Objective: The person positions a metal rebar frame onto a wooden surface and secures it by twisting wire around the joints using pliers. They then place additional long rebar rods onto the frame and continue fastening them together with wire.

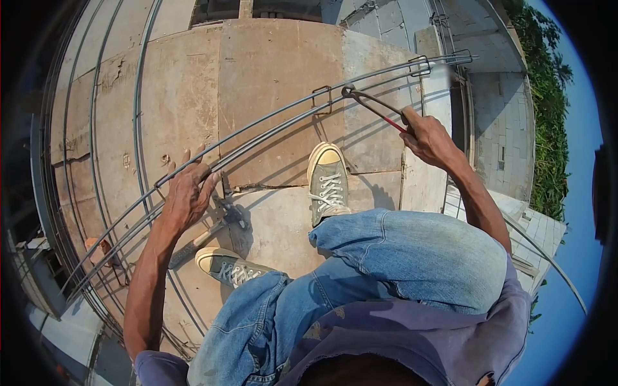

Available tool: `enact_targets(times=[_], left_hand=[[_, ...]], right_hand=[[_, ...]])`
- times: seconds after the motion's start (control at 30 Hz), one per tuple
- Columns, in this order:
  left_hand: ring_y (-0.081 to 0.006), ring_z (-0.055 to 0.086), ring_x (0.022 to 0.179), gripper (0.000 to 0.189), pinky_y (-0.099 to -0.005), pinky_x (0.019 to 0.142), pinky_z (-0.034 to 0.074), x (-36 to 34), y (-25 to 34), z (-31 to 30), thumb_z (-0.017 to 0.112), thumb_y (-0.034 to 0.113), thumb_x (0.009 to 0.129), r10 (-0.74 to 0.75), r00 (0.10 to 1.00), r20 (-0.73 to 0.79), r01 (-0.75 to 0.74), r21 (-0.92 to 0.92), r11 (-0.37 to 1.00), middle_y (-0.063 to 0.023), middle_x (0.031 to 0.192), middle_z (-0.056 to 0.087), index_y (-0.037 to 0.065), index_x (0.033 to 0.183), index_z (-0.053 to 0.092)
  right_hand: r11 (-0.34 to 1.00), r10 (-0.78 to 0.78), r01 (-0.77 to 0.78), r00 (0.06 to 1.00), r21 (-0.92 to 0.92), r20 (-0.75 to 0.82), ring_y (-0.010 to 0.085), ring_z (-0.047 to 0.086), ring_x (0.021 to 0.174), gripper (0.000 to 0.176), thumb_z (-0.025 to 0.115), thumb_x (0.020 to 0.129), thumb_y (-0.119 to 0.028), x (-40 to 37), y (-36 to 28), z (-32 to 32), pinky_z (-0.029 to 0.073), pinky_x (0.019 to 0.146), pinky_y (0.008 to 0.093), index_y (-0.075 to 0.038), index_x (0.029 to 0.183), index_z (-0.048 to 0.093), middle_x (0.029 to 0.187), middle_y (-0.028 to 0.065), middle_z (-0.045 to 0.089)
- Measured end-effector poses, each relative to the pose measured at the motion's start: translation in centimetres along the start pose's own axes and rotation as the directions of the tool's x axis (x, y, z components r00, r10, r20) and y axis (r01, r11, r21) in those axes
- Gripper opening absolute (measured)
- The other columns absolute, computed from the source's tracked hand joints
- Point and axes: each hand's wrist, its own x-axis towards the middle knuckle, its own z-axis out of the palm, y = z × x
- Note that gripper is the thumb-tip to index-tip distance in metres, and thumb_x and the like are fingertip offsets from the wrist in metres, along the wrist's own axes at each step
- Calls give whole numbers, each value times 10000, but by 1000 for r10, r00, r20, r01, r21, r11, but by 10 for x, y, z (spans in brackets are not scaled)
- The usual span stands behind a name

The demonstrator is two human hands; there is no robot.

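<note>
- Rebar cage (pixel 264 137) slants from lower left to upper right over plywood decking (pixel 277 58).
- Left hand (pixel 191 186) lies over its bars, fingers spread; I cannot tell whether it grips.
- Hammer (pixel 235 217) rests near that hand.
- Stirrup (pixel 322 101) encircles the bars.
- Pincers (pixel 380 110) meet the upper bar beside it.
- Right hand (pixel 428 138) clasps their handles.

Bare left hand (pixel 188 193), palm down, fingers (pixel 187 156) spread; bare right hand (pixel 430 139) clenched; sinewy forearms (pixel 151 273) reaching forward.
</note>
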Motion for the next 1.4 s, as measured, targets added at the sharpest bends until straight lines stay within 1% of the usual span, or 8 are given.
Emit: enact_targets(times=[0.27,0.43,0.6,0.67,1.03,1.1,1.3,1.4], left_hand=[[-283,466,724,369,-414,737,397,4,-13,0,499,279,993,-35,995,96,41,-58,997,-152,737,455,-32,796,477],[-294,491,739,383,-433,775,399,5,-13,4,505,311,990,17,997,70,-14,-43,999,-162,755,486,-30,818,492],[-309,497,740,403,-441,823,405,3,-14,-1,504,346,990,-84,988,130,91,-51,995,-162,750,487,-24,832,501],[-303,506,745,419,-441,833,407,2,-10,-3,506,359,989,-80,991,109,91,-99,991,-167,748,493,-28,829,508],[-309,555,818,447,-512,985,382,4,-8,-9,515,409,976,-99,972,215,123,-103,987,-167,777,537,-20,858,550],[-309,553,816,455,-502,958,397,3,-11,-10,520,418,972,-81,979,187,102,-102,990,-166,780,540,-21,854,553],[-304,547,811,458,-418,802,429,1,-4,-13,538,413,961,-98,967,237,115,-59,992,-171,798,554,-36,871,560],[-300,535,802,472,-420,808,426,2,-6,-12,545,423,956,-38,976,215,54,-70,996,-175,806,558,-42,880,570]], right_hand=[[753,-646,641,678,148,350,343,595,560,197,595,931,-196,-16,-57,65,453,507,440,-50,972,468,631,153,583],[576,3,-278,941,769,339,124,529,489,229,609,902,-220,-25,-52,69,403,419,267,-30,915,482,656,57,556],[684,-615,408,768,604,178,163,533,504,275,668,875,-232,-23,-49,94,428,488,314,-44,836,471,679,73,567],[467,87,-311,948,828,307,171,544,528,277,673,882,-210,-18,-33,79,434,512,318,-40,799,470,678,72,568],[668,295,127,860,734,-417,205,580,616,236,646,889,-203,9,0,-31,444,531,372,-27,854,492,695,80,562],[950,-140,134,990,-283,-1,267,542,562,313,648,927,-311,14,30,-31,478,581,411,-49,923,476,676,87,571],[917,69,79,934,392,-349,157,544,570,373,611,952,-374,12,27,-66,445,493,362,-23,908,492,611,86,497],[920,-5,27,998,-392,57,290,588,649,308,664,902,-292,16,16,-49,453,611,439,-24,938,515,690,141,563]])
